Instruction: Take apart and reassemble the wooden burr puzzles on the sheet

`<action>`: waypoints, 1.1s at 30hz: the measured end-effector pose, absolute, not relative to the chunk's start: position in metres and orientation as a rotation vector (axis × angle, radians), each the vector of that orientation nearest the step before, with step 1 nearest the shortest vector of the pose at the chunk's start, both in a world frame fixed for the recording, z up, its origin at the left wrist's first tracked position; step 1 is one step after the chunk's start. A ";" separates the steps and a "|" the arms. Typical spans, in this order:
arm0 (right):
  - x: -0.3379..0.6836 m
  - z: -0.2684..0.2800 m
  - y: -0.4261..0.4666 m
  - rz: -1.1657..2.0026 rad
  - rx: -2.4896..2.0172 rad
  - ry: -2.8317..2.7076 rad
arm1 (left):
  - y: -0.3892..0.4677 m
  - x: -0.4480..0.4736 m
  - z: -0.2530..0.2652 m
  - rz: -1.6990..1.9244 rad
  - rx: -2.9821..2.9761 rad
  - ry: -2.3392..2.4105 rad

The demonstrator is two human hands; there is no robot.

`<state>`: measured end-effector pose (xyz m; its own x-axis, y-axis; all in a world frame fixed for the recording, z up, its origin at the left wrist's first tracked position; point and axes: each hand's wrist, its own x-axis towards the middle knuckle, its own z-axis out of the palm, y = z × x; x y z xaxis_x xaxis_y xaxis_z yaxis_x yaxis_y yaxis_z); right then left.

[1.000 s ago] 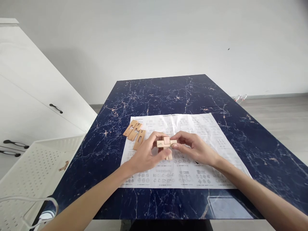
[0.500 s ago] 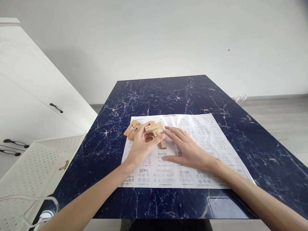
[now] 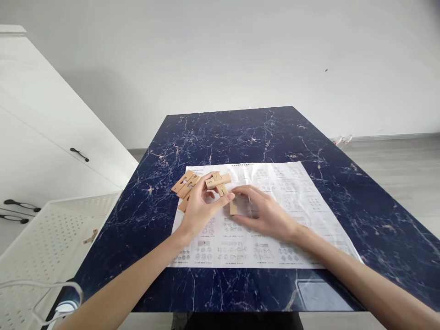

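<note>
My left hand is closed around a cross of interlocked wooden burr puzzle pieces, held above the printed sheet. Dark numerals, one like a 3, mark these pieces. Just right of it, my right hand has its fingers and thumb at the two ends of a single wooden puzzle piece. Part of that piece is hidden by the fingers. Beyond my left hand lie several notched wooden pieces side by side on the sheet's left edge, partly covered by the hand.
The sheet lies creased on a dark blue marbled table. A flat rectangular panel is at the near edge. To the left stand a white perforated surface with a small wooden piece, a white cable and a white cabinet.
My right hand has moved left, its fingers curling from spread to closed about the single piece. The loose pieces on the left have shifted slightly left, and more of them show.
</note>
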<state>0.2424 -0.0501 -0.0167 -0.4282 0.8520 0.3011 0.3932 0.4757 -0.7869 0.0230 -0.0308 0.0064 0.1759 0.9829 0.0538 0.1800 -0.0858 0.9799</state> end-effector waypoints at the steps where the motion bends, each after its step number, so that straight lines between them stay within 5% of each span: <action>1: 0.244 -0.015 -0.050 0.975 -1.015 -1.895 | -0.031 0.023 0.007 1.033 1.478 1.158; 10: 0.260 -0.006 -0.044 1.857 -0.790 -1.324 | -0.037 0.021 0.001 1.029 1.775 0.937; 33: 0.271 -0.004 -0.042 1.923 -0.801 -1.393 | -0.039 0.020 0.006 0.922 2.046 0.864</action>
<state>0.2712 -0.0416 -0.0044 -0.6202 0.7763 -0.1126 -0.1347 -0.2468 -0.9597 0.0198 -0.0388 0.0061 0.5193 0.7898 0.3264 0.2745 -0.5158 0.8115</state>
